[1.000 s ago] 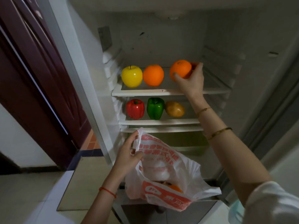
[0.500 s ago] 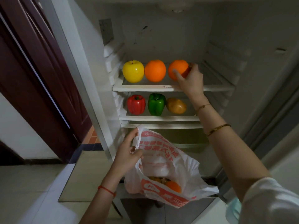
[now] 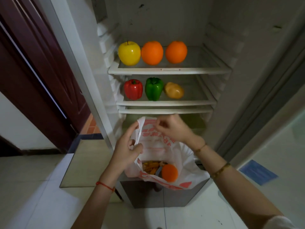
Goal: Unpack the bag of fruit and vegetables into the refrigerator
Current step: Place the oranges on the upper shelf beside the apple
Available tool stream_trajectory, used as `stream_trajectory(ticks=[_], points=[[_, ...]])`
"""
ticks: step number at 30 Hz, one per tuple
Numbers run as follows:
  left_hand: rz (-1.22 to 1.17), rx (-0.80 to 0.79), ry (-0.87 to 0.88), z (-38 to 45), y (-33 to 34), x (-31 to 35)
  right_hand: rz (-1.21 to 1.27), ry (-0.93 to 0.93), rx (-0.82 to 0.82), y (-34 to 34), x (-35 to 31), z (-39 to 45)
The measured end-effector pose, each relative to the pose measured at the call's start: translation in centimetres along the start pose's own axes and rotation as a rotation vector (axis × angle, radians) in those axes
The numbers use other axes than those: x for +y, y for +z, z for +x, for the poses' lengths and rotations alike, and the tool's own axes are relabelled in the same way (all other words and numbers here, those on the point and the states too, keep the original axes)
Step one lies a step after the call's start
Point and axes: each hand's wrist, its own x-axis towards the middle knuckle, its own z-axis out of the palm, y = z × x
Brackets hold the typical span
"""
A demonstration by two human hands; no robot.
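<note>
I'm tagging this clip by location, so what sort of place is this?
Most likely a home kitchen or hallway: an open refrigerator stocked with fruit, a tiled floor, and a dark wooden door beside it.

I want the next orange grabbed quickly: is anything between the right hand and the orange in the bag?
Nothing solid: the bag mouth is held open, and the orange lies uncovered below the right hand.

Thin crinkled plastic bag [image 3: 166, 146]; glossy yellow apple [image 3: 129, 53]; matt oranges [image 3: 152, 52]; clear smooth shelves [image 3: 170, 70].
</note>
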Motion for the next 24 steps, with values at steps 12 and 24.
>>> stream_trajectory(ticks=[12, 24], points=[[0.028, -0.007, 0.027, -2.8, -0.5, 0.5, -0.465, 0.392, -0.680, 14.1, 8.0, -9.5], [0.051, -0.031, 0.001, -1.9, -1.0, 0.1, -0.364, 0.441, -0.577, 14.3, 8.8, -9.6]])
